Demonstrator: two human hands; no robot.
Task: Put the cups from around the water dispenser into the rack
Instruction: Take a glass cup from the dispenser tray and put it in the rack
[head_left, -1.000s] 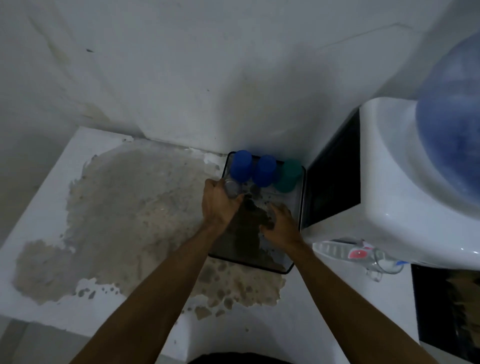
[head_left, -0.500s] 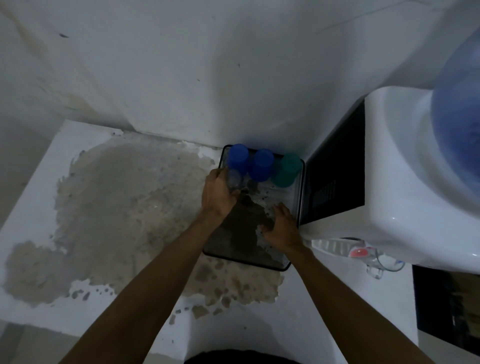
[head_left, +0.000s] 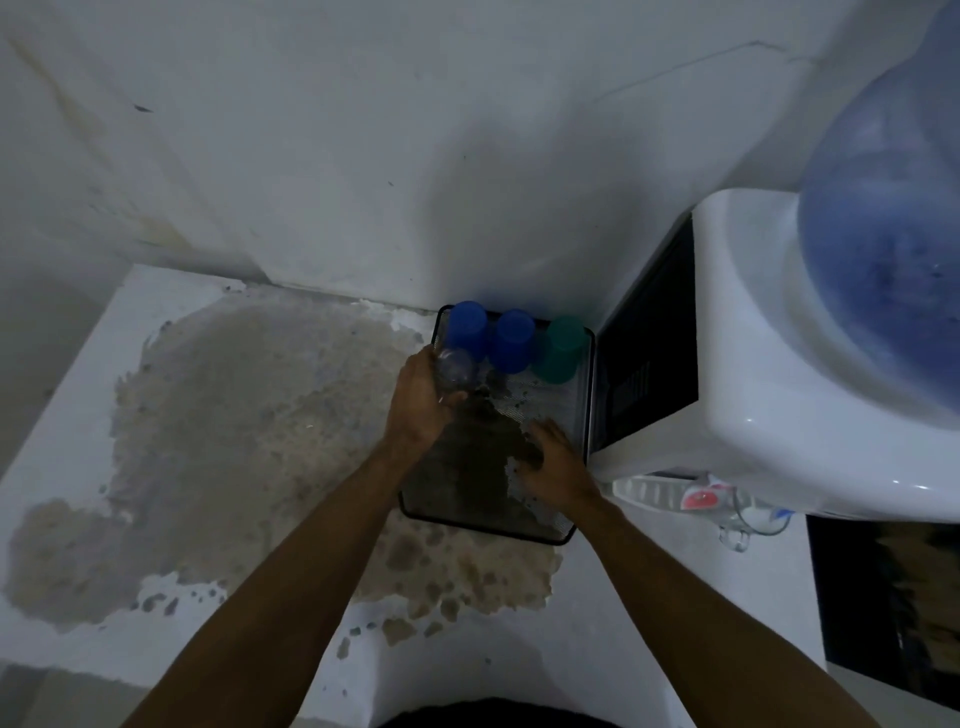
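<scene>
A black mesh rack stands on the counter against the water dispenser. Along its back row two blue cups and a green cup stand upside down. My left hand grips a clear glass cup upside down at the rack's left side, just in front of the leftmost blue cup. My right hand rests inside the rack near its right wall, fingers spread, with nothing visible in it. A clear cup sits under the dispenser's taps.
The white counter has a large worn brown patch left of the rack. The wall rises right behind the rack. A blue water bottle tops the dispenser. A red tap juts out at the front right.
The view has shifted slightly. My left hand still holds the clear cup at the rack's left, a little lower. My right hand stays in the rack near the right wall.
</scene>
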